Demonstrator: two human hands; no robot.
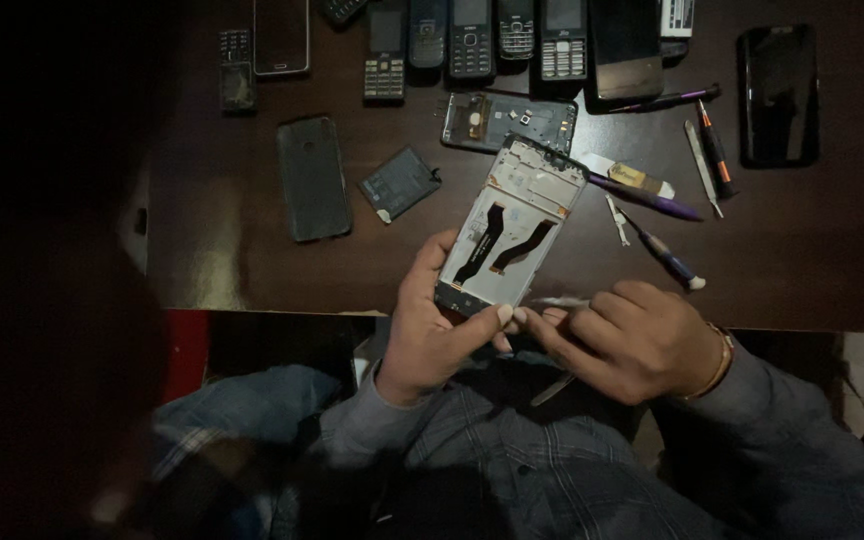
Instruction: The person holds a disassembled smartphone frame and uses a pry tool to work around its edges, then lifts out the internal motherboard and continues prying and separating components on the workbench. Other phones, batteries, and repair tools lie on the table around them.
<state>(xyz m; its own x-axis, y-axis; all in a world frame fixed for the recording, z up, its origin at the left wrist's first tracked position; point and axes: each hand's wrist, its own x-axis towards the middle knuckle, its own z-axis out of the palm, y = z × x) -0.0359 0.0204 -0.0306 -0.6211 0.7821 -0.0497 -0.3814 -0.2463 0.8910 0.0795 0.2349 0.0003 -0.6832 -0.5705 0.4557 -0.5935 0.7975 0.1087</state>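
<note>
The counter (812, 260) carries old phones, a battery (399, 183) and tools. Over its near edge the left hand (432, 330) clamps an opened phone (512, 228); the right hand (632, 340) pinches its lower corner. A slip could tear the thin ribbon cables.

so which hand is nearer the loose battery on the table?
Left. The left hand is just below and right of the battery; the right hand sits farther right, past the opened phone.

Single head-worn view, looking steeply down, close over both hands, dark table (832, 260) edge beyond lap
</note>
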